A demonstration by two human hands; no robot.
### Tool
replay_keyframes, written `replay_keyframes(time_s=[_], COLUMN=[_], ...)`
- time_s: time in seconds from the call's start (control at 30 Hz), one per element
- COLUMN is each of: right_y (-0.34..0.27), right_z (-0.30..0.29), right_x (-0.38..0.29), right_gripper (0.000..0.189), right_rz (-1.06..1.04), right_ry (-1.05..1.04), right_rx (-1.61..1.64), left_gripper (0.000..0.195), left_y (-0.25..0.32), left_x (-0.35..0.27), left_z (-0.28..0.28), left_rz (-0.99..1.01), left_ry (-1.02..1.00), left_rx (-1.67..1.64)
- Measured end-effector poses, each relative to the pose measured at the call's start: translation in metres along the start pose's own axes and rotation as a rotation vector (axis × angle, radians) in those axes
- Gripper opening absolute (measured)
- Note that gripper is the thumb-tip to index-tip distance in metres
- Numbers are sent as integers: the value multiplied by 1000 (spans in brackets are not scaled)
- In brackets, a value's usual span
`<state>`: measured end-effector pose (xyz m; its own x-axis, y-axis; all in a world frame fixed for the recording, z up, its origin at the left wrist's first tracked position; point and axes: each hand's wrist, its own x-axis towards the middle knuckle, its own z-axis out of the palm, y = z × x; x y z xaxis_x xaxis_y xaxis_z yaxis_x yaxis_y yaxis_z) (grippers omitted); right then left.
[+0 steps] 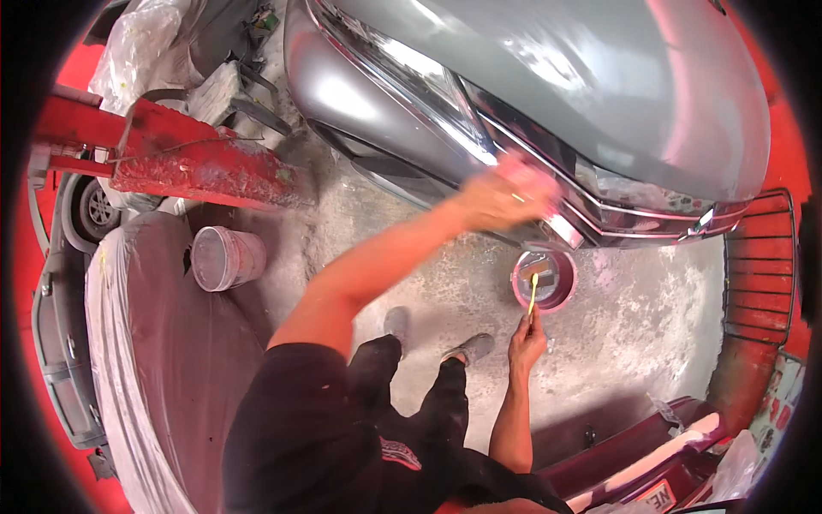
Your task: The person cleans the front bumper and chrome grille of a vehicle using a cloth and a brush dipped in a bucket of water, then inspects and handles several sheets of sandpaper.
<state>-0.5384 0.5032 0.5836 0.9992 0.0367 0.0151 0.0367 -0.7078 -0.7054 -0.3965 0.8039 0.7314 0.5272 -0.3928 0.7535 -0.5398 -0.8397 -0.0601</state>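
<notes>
My left hand (494, 202) is closed on a pink cloth or sponge (530, 183), blurred, against the chrome-trimmed grille (578, 218) of a grey car. The car's bonnet (578, 83) and headlight (417, 67) are just beyond. My right hand (528, 347) holds a thin yellow brush (533, 295), like a toothbrush, by its lower end. Its head is over a round pink bucket (571, 289) on the floor below the bumper. Inside the bucket lie a brownish flat piece (534, 268) and a dark one, seemingly in liquid.
A whitish bucket (228, 258) lies tilted at the left, near a covered vehicle (173, 360). A red metal beam (199, 157) reaches in from the upper left. At the right is a black metal rack (758, 270); a dark red bumper (616, 450) lies at the lower right.
</notes>
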Motion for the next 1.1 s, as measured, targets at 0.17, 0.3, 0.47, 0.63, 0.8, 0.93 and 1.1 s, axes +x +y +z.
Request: replay_keyframes(time_s=[0.17, 0.3, 0.47, 0.63, 0.8, 0.93, 1.1], right_y=[33, 43, -8, -128, -191, -238, -334], right_z=[-34, -47, -74, -103, -95, -54, 14], right_x=[8, 5, -8, 64, 163, 167, 160], right_gripper=[35, 33, 35, 40, 50, 55, 30], right_rz=[68, 89, 194, -486, -479, -684, -654], right_ry=[-74, -139, -101, 45, 33, 35, 126], right_rx=[-69, -178, -138, -205, -242, 65, -48], left_gripper=[22, 9, 24, 23, 25, 31, 43], left_y=[-113, -181, -126, -106, -104, -104, -106], left_x=[-50, -49, 3, -2, 2, -1, 1], left_z=[-77, -124, -41, -33, -29, -36, -24], left_rz=[-77, -683, -657, -690, -679, -675, -702], left_ry=[79, 243, 637, 627, 660, 641, 699], left_rx=[392, 464, 498, 442, 404, 397, 380])
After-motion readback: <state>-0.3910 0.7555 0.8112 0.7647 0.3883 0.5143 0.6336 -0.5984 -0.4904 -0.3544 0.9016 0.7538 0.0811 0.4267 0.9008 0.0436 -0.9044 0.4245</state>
